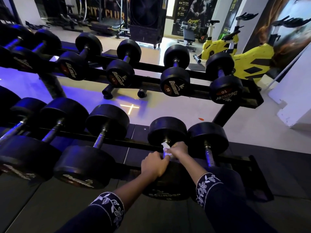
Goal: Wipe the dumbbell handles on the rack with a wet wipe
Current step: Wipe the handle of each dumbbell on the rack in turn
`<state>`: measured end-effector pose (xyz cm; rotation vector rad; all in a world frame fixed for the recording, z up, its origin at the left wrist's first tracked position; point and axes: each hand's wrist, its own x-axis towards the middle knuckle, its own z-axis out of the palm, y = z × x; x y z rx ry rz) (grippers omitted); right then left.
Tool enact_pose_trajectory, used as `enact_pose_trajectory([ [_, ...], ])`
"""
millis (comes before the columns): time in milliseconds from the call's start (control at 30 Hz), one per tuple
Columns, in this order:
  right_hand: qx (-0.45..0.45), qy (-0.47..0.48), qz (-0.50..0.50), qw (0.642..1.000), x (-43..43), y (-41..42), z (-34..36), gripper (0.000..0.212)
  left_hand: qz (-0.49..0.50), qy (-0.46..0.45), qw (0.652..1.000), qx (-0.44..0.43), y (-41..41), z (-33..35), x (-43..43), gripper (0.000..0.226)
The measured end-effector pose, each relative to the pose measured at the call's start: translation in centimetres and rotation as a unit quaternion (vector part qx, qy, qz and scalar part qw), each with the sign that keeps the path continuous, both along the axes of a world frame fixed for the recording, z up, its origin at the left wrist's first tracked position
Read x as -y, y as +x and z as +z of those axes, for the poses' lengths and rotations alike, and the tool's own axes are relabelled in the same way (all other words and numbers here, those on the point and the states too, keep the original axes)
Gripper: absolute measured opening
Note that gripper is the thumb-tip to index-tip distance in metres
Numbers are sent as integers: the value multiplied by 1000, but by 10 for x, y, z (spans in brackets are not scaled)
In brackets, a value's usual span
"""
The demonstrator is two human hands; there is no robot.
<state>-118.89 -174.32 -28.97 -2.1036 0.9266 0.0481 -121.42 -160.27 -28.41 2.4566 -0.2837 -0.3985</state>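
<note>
- While both my hands sit on one dumbbell [168, 130], second from the right end of the rack's [139, 145] lower tier, its handle [166, 141] is nearly all hidden under them.
- Right hand [180, 149]: fingers curled round the white wipe [165, 148], which is bunched on the handle just beside the far head.
- Left hand [154, 163]: fingers curled over the handle by the near head, fingertips touching the wipe, right next to the right hand.
- Wipe is crumpled, one corner poking up toward the far head.
- Neighbour dumbbell [207, 153] on the right has a bare handle; its far head is just beside my dumbbell's far head.
- More dumbbells run along the lower tier to the left.
- Upper row [175, 84] has orange labels, two reading 10.
- Sleeves [107, 209] are dark, with white flower embroidery at the cuffs.
- Yellow bike [239, 61] stands past the upper tier, far right.
</note>
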Motion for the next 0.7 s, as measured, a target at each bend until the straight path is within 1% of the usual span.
enact_pose_trajectory([
  [33,-11,-8,13,1000,0,-1,0,29,0,-5,1000,0,0,1,0,54],
  [100,-26,-19,42,999,2,-6,2,21,-1,-15,1000,1,-1,1,0,54],
  [200,-41,4,58,997,5,-10,-1,26,-8,-22,1000,1,-2,0,-1,55],
  [300,-49,37,50,997,5,-15,-6,32,-11,-23,1000,0,0,0,-1,55],
  [433,-67,26,41,997,5,-14,-7,34,-18,-30,999,1,-1,0,-2,56],
  [500,-76,23,38,996,3,-14,-5,32,-20,-36,999,2,-1,0,-3,60],
  [633,-99,20,67,993,-1,-13,-1,25,-18,-32,999,3,0,-1,-6,64],
  [700,-112,0,77,991,-4,-12,-1,17,-19,-34,999,2,1,-2,-7,65],
])
